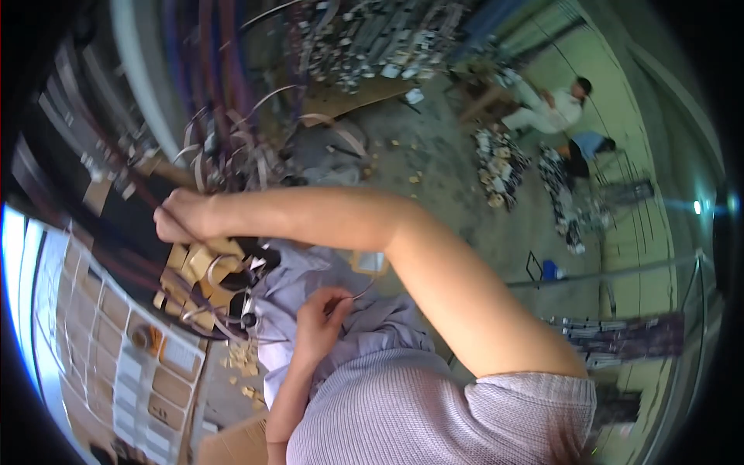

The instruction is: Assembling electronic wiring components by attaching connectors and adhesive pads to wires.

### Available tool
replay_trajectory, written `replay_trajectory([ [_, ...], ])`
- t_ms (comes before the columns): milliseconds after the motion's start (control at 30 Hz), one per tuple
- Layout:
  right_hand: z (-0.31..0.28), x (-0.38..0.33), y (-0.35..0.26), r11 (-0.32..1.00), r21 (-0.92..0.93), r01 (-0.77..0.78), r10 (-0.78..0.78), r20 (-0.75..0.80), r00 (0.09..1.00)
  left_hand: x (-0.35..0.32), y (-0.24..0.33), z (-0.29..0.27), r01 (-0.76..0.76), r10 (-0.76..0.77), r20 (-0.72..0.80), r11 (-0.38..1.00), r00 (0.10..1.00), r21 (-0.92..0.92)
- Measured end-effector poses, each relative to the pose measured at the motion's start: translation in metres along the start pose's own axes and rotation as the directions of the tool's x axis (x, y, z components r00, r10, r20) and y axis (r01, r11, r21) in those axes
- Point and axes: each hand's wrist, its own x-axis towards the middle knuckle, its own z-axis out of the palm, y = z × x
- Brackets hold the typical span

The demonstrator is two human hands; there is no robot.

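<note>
My right arm reaches across to the far left, and my right hand (182, 215) is closed in a fist beside the hanging cables. A thin dark cable (138, 180) runs down to that fist and seems to pass through it; the fingers' inner side is hidden. Over my lap, my left hand (322, 319) pinches a thin wire (367, 291) between thumb and fingertips. The wire curves upward toward my right forearm, and its other end cannot be made out. Grey-lilac cloth (291, 283) lies beneath my left hand.
Bundles of purple and brown cables (221, 70) hang at upper left. Below my right hand are yellowish cardboard pieces (209, 267). A white rack (139, 372) stands at lower left. Two people (554, 108) work by heaps of parts (500, 167) at upper right.
</note>
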Motion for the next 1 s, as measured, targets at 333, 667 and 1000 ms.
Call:
replay_trajectory([
  [333, 0.004, -0.002, 0.005, 0.999, 0.027, -0.043, 0.041, 0.063, 0.997, 0.002, -0.013, 0.007, -0.001, 0.003, 0.031, 0.999, 1.000, -0.050],
  [667, 0.014, 0.008, 0.002, 0.987, 0.159, 0.019, -0.019, 0.002, 1.000, -0.002, -0.016, 0.007, -0.028, 0.029, -0.024, 0.998, 0.999, 0.056],
  [1000, -0.014, -0.024, 0.010, 0.969, -0.153, 0.194, -0.195, 0.013, 0.981, 0.001, -0.003, 0.014, -0.183, 0.186, -0.046, 0.981, 0.982, 0.059],
])
